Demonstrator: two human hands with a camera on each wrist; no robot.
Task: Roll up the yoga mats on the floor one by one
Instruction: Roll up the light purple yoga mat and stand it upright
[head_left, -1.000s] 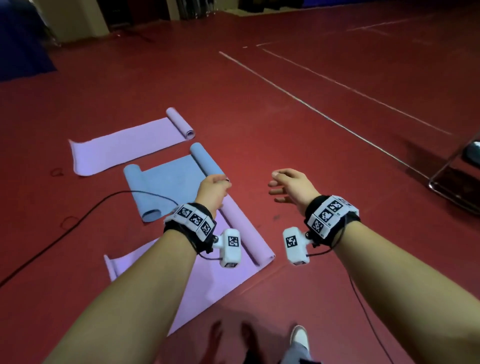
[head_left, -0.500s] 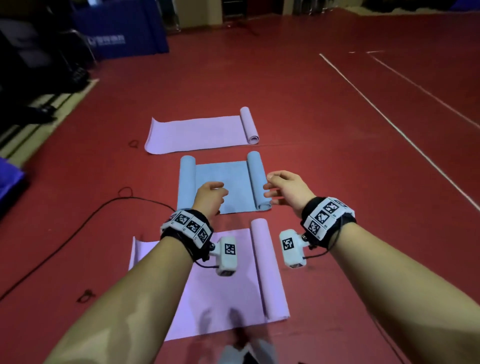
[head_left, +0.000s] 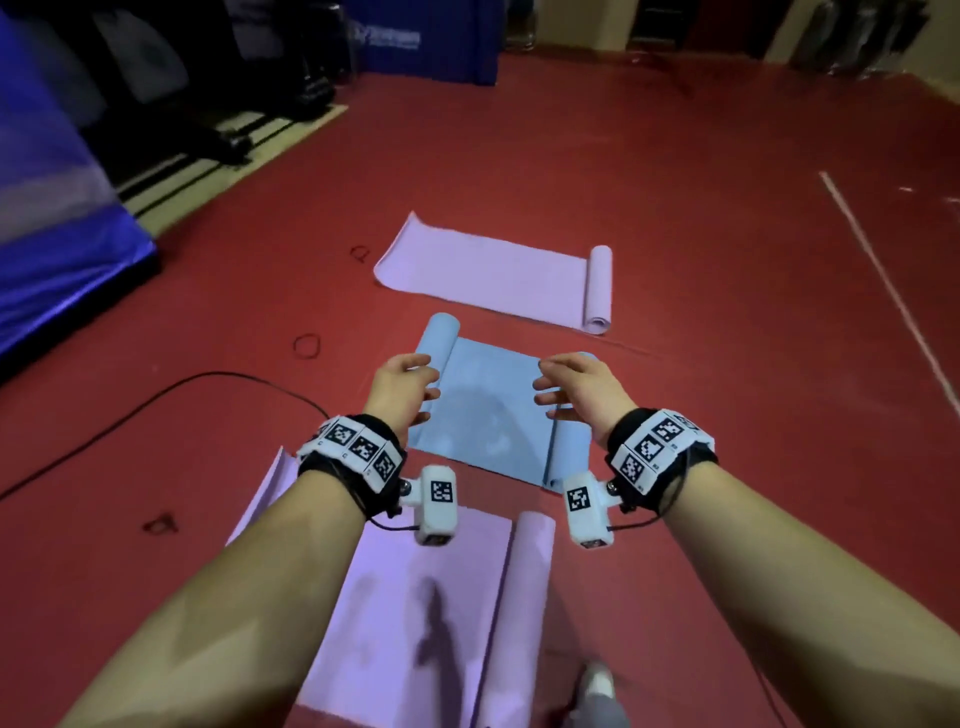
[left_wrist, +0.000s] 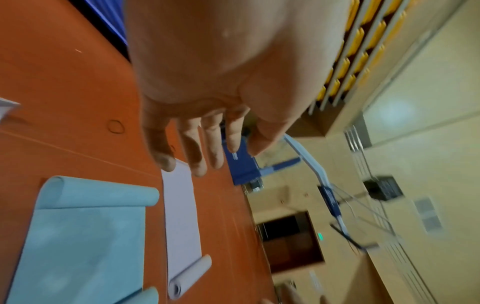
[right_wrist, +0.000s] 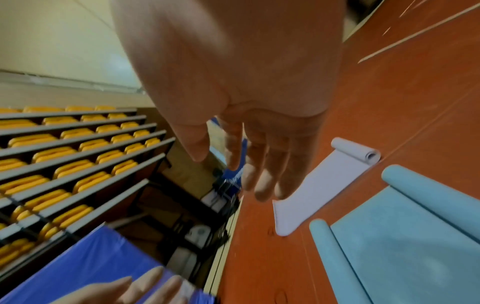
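Yoga mats, three of them, lie in a row on the red floor: nearest me a purple mat, then the blue mat, then a far purple mat. None is rolled up; each is spread flat with only a curl at one end, the blue at both. My left hand and right hand hover above the blue mat, fingers loosely spread, holding nothing. I judge all the rolling is left.

- Black cable curving over red floor, left of frame
- Blue padding at far left
- Yellow seats tiered, left
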